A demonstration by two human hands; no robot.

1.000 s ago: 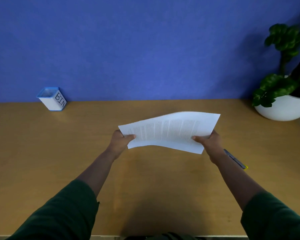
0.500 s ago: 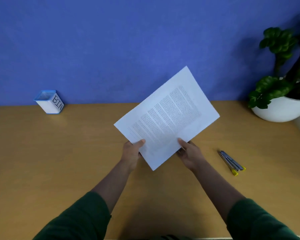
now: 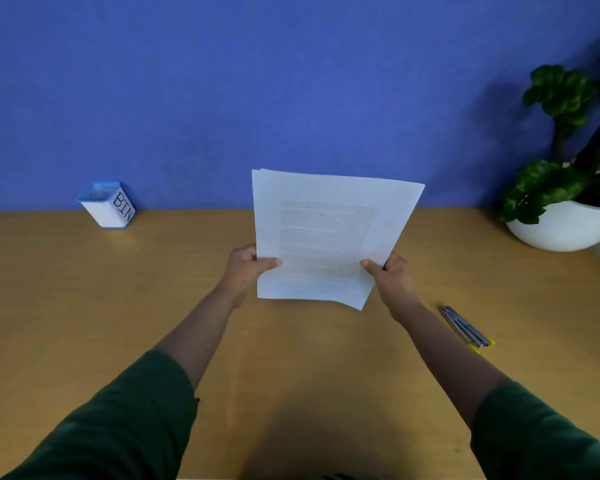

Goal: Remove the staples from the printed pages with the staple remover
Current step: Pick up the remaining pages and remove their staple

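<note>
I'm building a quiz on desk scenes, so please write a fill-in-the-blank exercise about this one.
1. The printed pages are held up by ____ hands.
2. The staple remover lies on the desk beside the person's ____ forearm.
3. The small white container by the wall is labelled ____.
4. The potted plant stands at the desk's far ____ corner.

Missing words: both; right; BIN; right

Blue wall, wooden desk.

Even, soft room light; a broad shadow pools at the desk's near edge; text blurred, corners bowed.
</note>
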